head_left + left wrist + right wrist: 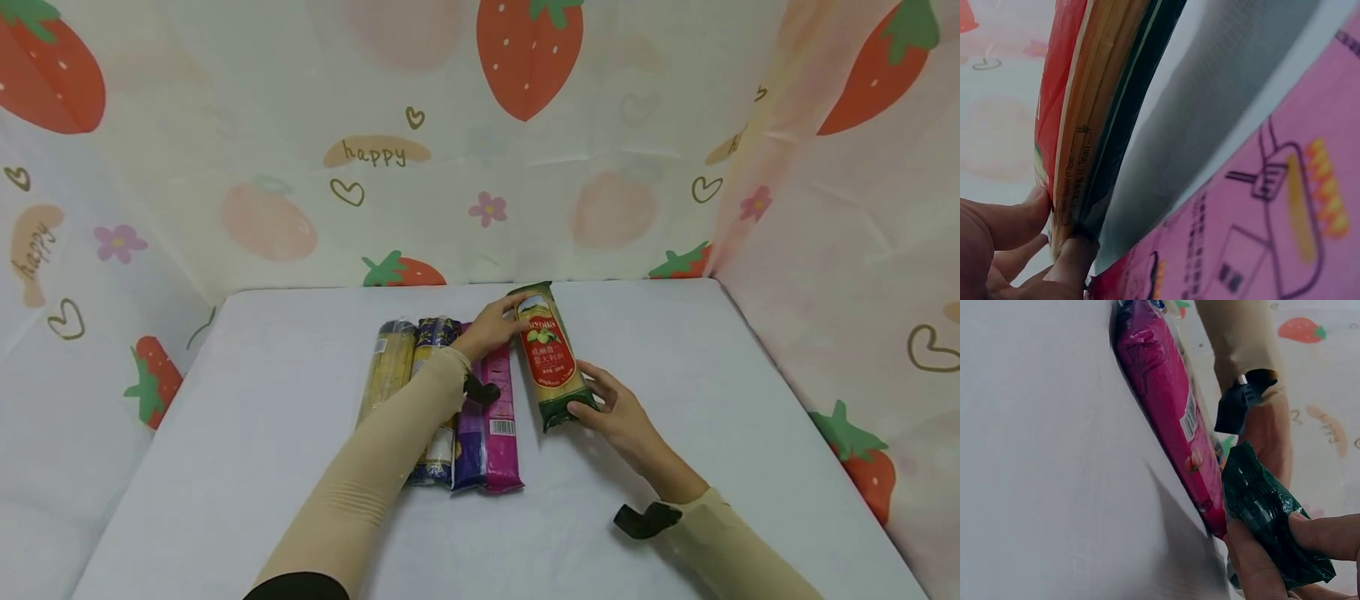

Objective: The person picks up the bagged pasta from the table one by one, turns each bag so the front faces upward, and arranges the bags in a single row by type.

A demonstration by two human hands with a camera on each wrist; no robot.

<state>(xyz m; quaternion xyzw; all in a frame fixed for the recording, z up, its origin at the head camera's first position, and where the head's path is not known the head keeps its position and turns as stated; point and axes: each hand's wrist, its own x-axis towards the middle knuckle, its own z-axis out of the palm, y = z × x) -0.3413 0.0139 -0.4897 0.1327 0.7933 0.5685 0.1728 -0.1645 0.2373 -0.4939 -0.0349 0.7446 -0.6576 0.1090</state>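
Note:
A pack of spaghetti (549,354) with a red label and green ends is held up off the white table, tilted, between both hands. My left hand (491,329) grips its far end; in the left wrist view the thumb and fingers (1013,225) pinch its edge. At the near end my right hand (615,404) grips the green wrapper (1266,512) between thumb and fingers. Beside it on the table lies a pink and purple pack (501,433), partly under the left forearm. Left of that are a blue-patterned pack (437,333) and a clear yellow noodle pack (390,367).
The three lying packs touch side by side near the table's middle. A white cloth covers the table (225,467). Strawberry-printed curtains (450,183) stand behind it and along both sides. Black straps (648,521) sit at the wrists.

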